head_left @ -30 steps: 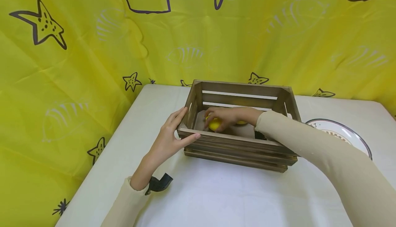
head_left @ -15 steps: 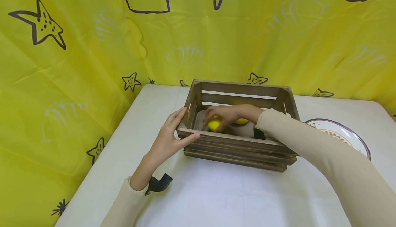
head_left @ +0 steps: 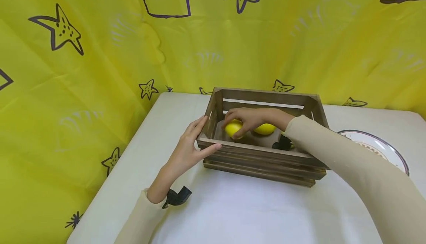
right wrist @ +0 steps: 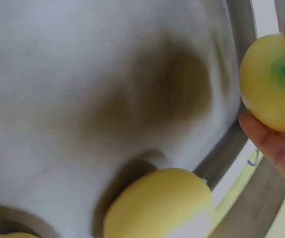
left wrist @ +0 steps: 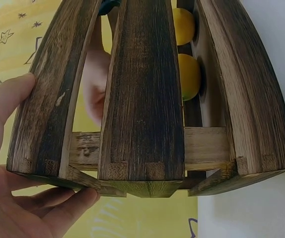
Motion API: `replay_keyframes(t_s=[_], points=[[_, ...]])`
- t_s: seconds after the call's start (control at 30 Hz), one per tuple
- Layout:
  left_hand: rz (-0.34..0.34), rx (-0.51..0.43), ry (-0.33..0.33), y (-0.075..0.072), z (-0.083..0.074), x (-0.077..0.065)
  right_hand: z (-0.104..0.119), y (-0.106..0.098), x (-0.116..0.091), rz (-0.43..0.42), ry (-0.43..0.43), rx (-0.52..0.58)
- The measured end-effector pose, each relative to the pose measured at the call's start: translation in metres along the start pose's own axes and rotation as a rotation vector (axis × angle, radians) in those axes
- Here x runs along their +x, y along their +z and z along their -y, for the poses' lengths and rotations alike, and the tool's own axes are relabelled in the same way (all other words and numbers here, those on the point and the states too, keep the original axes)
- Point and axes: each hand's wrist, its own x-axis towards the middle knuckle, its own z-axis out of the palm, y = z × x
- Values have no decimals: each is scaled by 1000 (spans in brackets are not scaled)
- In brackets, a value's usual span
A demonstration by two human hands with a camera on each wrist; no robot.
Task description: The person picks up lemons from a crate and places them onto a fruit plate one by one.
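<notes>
My right hand [head_left: 247,119] is inside a brown slatted wooden crate [head_left: 259,154], with its thumb and fingers pinching a yellow lemon [head_left: 233,128]. In the right wrist view the held lemon [right wrist: 269,82] has a green tip and hangs over the crate floor, which shows a dark shadow. A second lemon [head_left: 264,129] lies on the floor just right of the hand. My left hand [head_left: 186,149] grips the crate's front left corner, thumb over the front rim and fingers along the left end. The left wrist view shows two lemons [left wrist: 188,77] between the slats.
To the right of the crate lies a white plate [head_left: 382,148] with a dark rim, partly behind the right sleeve. A white cloth [head_left: 239,210] covers the table. Behind hangs a yellow patterned curtain [head_left: 206,33].
The right hand has risen slightly with the lemon pinched in it. More of the second lemon now shows. The left hand keeps its place on the crate; the head view has shifted a little.
</notes>
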Motion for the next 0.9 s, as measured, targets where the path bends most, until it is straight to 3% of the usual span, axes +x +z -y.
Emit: replay_keyframes(t_s=[0.33,0.63,0.9], points=[[7,5,-4,0,-2,1,5,-14,-3,-81,-86,43],[16,-12,-15,4,-3,1,4,-20,-12,-49,-26,-22],[7,-2,-24,0,-2,0,19,-37,-22,-85,85,108]])
